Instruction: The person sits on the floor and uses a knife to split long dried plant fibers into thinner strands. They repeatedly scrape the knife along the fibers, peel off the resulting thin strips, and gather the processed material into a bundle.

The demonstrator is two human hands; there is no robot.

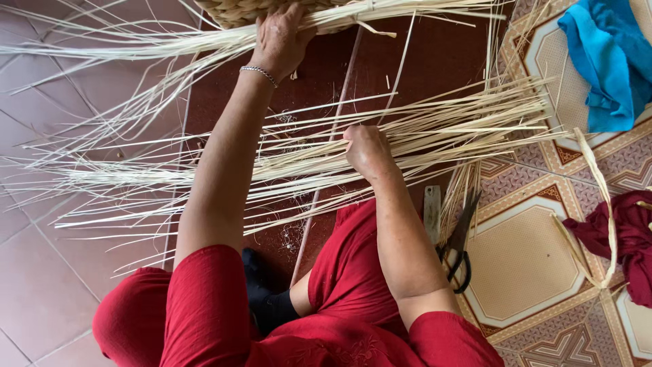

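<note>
The left hand (280, 42) rests on the rim of a woven basket (272, 12) at the far edge of the floor, fingers curled over the weave. The right hand (367, 151) is closed around a bundle of pale straw strips (435, 129) lying across the floor. Scissors (460, 245) lie just beside the right arm.

Tiled floor (61, 272) strewn with weaving material

Long pale straw strips (435, 129) fan across the floor; black-handled scissors (460, 238) lie toward its right side, a crumpled blue cloth (604, 61) at the far right corner, a dark red cloth (631, 238) at the right edge.
</note>
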